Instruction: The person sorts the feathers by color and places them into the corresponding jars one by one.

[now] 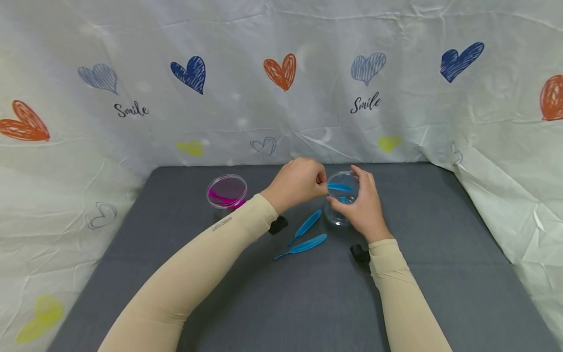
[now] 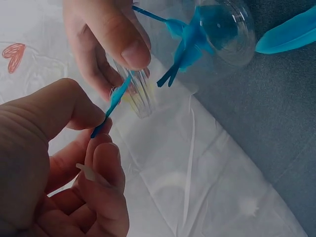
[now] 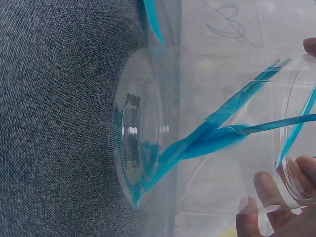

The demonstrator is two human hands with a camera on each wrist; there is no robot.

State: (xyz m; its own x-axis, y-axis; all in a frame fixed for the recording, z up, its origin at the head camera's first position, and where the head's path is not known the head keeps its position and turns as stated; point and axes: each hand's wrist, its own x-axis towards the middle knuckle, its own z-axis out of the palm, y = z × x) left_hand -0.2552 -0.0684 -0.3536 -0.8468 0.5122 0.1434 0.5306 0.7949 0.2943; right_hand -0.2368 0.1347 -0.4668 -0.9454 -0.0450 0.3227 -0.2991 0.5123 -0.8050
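Note:
My left hand pinches a blue feather by its quill between thumb and forefinger, the feather lying across the mouth of a clear plastic jar. My right hand grips that jar near its rim, thumb on the near side and fingers round the far side. Inside the jar, other blue feathers lean diagonally, crossing each other. The jar's base stands on the grey cloth in the right wrist view. Two more blue feathers lie on the table just left of and in front of the jar.
A second clear jar with magenta feathers stands to the left, partly behind my left forearm. Grey cloth covers the table. A white curtain printed with hearts hangs behind the table and at both sides.

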